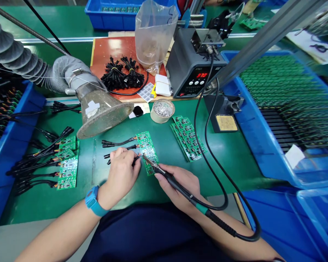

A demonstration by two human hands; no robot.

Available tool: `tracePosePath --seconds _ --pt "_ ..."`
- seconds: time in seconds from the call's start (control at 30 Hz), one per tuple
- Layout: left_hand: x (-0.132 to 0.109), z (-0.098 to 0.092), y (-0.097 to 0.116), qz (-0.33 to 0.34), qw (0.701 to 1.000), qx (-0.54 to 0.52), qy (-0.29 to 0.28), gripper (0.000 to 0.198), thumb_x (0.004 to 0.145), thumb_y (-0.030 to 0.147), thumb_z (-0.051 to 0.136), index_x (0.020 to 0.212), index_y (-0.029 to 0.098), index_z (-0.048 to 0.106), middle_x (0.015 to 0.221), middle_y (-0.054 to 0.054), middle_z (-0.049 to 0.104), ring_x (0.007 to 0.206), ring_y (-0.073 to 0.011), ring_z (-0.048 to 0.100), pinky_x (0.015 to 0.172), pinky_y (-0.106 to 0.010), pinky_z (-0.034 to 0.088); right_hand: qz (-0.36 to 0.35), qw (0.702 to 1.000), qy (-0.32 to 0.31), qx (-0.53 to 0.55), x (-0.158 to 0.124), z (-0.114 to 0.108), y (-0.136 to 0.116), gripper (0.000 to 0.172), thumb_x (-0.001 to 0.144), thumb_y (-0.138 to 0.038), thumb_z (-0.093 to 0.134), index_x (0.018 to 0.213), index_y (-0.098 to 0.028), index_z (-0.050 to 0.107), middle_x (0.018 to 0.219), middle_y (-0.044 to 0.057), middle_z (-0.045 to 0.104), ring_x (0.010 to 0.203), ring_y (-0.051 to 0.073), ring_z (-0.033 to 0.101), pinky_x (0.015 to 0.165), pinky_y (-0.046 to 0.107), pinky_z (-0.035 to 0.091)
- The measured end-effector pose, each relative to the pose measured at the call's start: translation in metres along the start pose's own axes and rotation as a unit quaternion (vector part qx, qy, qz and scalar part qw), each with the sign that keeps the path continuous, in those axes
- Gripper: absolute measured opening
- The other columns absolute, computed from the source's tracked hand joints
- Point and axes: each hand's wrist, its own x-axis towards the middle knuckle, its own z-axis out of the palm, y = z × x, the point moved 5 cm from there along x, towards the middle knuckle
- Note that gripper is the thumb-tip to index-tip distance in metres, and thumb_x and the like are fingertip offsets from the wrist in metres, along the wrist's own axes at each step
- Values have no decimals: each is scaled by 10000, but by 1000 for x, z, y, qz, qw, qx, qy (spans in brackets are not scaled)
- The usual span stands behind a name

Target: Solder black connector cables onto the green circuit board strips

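A green circuit board panel (147,145) lies on the mat in front of me, with black cables (120,142) running off its left edge. My left hand (123,169) is closed on a black cable (136,160) and holds its wire end against the board. In my right hand (180,183) is a soldering iron (177,185), gripped like a pen. Its tip meets the board's left part, close to the wire end. Whether the tip touches the wire is too small to tell.
Left stand wired boards (68,169) and a fume extractor hood (104,116). Behind are a solder tub (161,112) and a soldering station (194,69). Stacked boards (187,138), an iron stand (224,116) and a blue bin (262,145) are right. The iron's cord (226,174) loops over my right forearm.
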Motion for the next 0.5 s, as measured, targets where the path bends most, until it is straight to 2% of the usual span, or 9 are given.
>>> tracePosePath --seconds 0.2,0.5 --pt "0 0 0 -1 1000 -10 -2 170 951 215 599 788 212 549 748 -35 611 868 -257 544 755 -398 346 9 1000 7 -15 3 -4 -1 143 950 -213 702 1091 -187 713 907 79 803 755 214 785 704 302 667" --pt "1 -2 1 5 1000 -12 -4 159 948 191 608 792 200 576 739 -36 621 859 -254 534 752 -393 327 9 1000 -1 -2 3 1 1 146 959 -222 700 1099 -181 714 914 71 801 762 201 783 733 287 662"
